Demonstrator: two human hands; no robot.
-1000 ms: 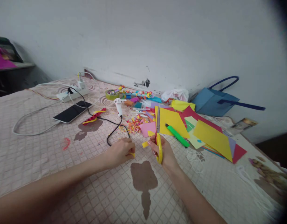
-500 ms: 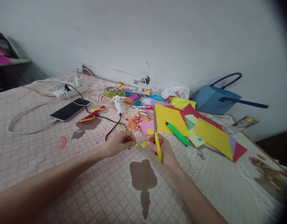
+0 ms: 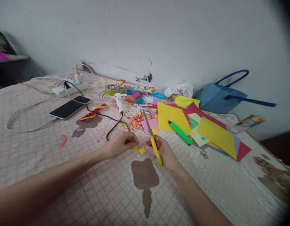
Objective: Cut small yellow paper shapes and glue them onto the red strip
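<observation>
My left hand (image 3: 122, 144) pinches a small piece of yellow paper (image 3: 135, 148) between thumb and fingertips. Close by on the right, my right hand (image 3: 162, 152) is closed round the yellow handles of a pair of scissors (image 3: 152, 141). The blades point up and away to the left and look shut together. A second small yellow paper piece (image 3: 142, 150) sticks out at the right fingertips, a short gap from the first. Behind the hands lie a pink sheet (image 3: 150, 125) and a heap of tiny paper scraps (image 3: 135, 121).
A white glue gun (image 3: 119, 103) with a black cord stands behind the left hand. Leftward are a phone (image 3: 69, 107), a power strip (image 3: 69, 89) and a red and yellow strip (image 3: 93, 113). To the right lie a green cutter (image 3: 180, 132), coloured sheets (image 3: 217, 136), white string (image 3: 198, 158) and a blue bag (image 3: 221, 97).
The scissors have tilted to the left in my right hand. My left hand has risen slightly and turned, showing more of its yellow piece, and the two pieces are closer. The view has shifted slightly.
</observation>
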